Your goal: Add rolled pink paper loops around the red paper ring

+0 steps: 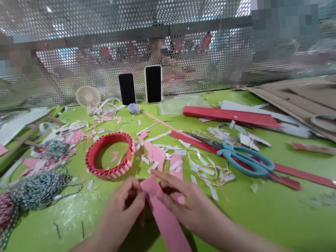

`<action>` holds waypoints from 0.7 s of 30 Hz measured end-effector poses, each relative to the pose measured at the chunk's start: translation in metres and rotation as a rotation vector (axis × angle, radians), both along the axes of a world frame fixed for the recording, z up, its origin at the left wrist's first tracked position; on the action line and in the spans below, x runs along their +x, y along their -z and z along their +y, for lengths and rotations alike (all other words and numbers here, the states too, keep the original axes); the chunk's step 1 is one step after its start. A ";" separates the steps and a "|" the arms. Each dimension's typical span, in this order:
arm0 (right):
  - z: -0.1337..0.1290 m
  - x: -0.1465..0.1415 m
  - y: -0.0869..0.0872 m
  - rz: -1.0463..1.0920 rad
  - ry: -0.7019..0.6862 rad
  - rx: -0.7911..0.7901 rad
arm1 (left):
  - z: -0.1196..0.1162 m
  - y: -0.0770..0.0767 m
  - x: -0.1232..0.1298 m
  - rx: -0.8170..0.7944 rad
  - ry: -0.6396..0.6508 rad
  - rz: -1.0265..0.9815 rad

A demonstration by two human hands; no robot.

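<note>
Two large surfaces bound the view: a green bench (pixel 255 228) and, behind it, a perforated metal screen (pixel 158 28), with shapes beyond the screen blurred past identification. Corrugated cardboard sheets (pixel 302 105) lie at the right, cut off by the frame. Two upright phones (pixel 127 89) stand against the screen. Teal-handled scissors (pixel 242 159) rest on red paper strips (pixel 282 172) at right of center, and striped twine bundles (pixel 40 189) lie at the left. A red ring of rolled paper tubes (pixel 109 155) sits just ahead of the hands. The pink paper strip (pixel 168 225) lies under both hands, its near end cut off. The left hand (pixel 123 203) curls its fingers (pixel 136 196) against the strip's edge. The right hand (pixel 181 204) lays its fingers (pixel 173 185) across the strip; firmness of grip cannot be determined. A dark object beneath the hands is mostly hidden and cannot be identified.
</note>
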State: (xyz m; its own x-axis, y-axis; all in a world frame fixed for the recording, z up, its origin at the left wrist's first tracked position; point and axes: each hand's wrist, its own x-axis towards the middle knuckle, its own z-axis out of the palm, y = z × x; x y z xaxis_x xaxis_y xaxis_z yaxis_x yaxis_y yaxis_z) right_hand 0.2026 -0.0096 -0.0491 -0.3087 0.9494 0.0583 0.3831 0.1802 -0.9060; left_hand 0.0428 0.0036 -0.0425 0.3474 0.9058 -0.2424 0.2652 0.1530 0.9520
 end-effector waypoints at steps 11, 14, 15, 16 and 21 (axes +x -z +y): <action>-0.004 -0.002 0.008 -0.094 0.031 0.098 | -0.002 -0.001 0.000 -0.054 0.094 -0.067; -0.005 -0.002 0.007 -0.050 0.044 0.119 | -0.004 -0.001 -0.001 0.014 0.137 -0.030; -0.005 -0.001 0.007 -0.045 0.045 0.131 | -0.004 -0.002 -0.001 0.042 0.145 -0.012; -0.005 -0.001 0.007 -0.046 0.041 0.134 | -0.003 -0.002 -0.001 0.053 0.152 0.002; -0.005 -0.001 0.008 -0.061 0.022 0.156 | 0.001 -0.001 -0.002 0.011 0.132 0.011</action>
